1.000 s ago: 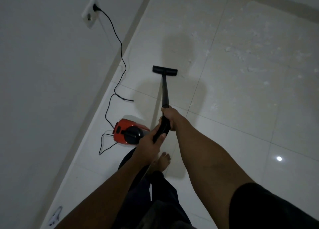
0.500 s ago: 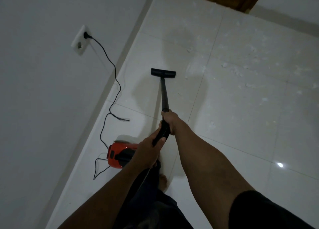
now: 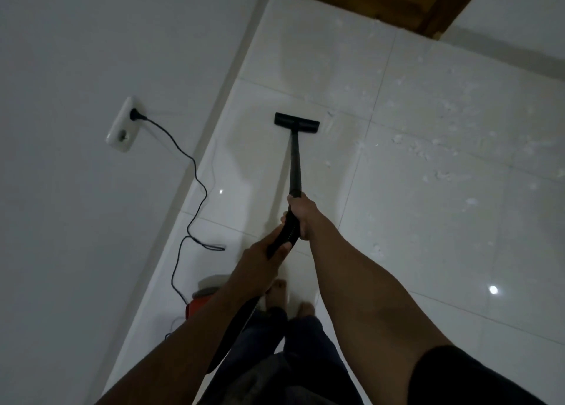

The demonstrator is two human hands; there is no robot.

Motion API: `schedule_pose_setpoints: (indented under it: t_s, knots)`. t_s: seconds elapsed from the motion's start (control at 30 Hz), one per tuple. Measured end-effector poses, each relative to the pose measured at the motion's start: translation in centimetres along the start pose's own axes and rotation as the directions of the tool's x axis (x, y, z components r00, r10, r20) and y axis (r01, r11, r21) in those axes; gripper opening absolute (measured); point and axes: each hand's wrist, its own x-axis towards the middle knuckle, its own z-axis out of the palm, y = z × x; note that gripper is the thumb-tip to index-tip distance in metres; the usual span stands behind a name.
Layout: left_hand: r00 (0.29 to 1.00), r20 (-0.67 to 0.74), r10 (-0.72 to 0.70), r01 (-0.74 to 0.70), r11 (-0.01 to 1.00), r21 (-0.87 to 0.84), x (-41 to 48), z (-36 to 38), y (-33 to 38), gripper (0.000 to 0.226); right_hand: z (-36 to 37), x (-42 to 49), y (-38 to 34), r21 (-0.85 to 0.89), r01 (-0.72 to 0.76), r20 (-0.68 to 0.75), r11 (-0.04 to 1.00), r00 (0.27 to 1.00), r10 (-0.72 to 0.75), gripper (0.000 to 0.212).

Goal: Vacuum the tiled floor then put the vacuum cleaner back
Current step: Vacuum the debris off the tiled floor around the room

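- Right hand (image 3: pixel 301 216) is the forward one on the black wand (image 3: pixel 295 163), fingers wrapped tight round it where the tube meets the ribbed grip.
- Left hand (image 3: pixel 263 265) sits just behind and lower on the same grip, fingers curled round it and thumb lying over the top.
- Floor nozzle (image 3: pixel 296 123) lies flat on the tiled floor (image 3: pixel 443 267), straight ahead of the person and just short of a grout line.
- White crumbs (image 3: pixel 428 148) are scattered over the tiles right of the nozzle, reaching toward the wooden door (image 3: pixel 382 4).
- Red vacuum body (image 3: pixel 198 307) stands on the floor near the wall, mostly hidden behind the left forearm.
- Black hose (image 3: pixel 235 331) drops from the grip beneath that forearm.
- Cord (image 3: pixel 191 166) is plugged into the wall socket (image 3: pixel 120 126) and trails down across the tile toward the body.
- Bare feet (image 3: pixel 276 291) stand just beside the body.
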Motion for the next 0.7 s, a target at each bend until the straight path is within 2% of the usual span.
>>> schedule_pose_setpoints:
  t_s: [0.13, 0.27, 0.5, 0.7]
  knots:
    - [1.0, 0.019, 0.006, -0.005, 0.999, -0.039, 3.3, -1.5, 2.3, 0.041, -0.2, 1.0, -4.1, -0.013, 0.007, -0.01, 1.0, 1.0, -0.007, 0.027]
    - [0.999, -0.006, -0.036, 0.036, 0.998, -0.053, 7.0, -3.0, 4.7, 0.042, 0.1, 2.5, -8.5, -0.036, 0.04, -0.01, 0.999, 0.999, -0.04, 0.029]
    - [1.0, -0.007, -0.028, 0.028, 0.999, 0.039, 15.4, -5.9, 8.6, 0.049, 0.5, 6.4, -17.2, -0.009, 0.054, -0.011, 0.998, 0.998, -0.054, 0.02]
    - [0.999, 0.012, -0.043, 0.042, 0.998, 0.056, 23.1, -8.1, 11.5, 0.049, 0.3, 10.4, -24.4, 0.017, 0.07, -0.053, 0.997, 0.996, -0.069, 0.032]
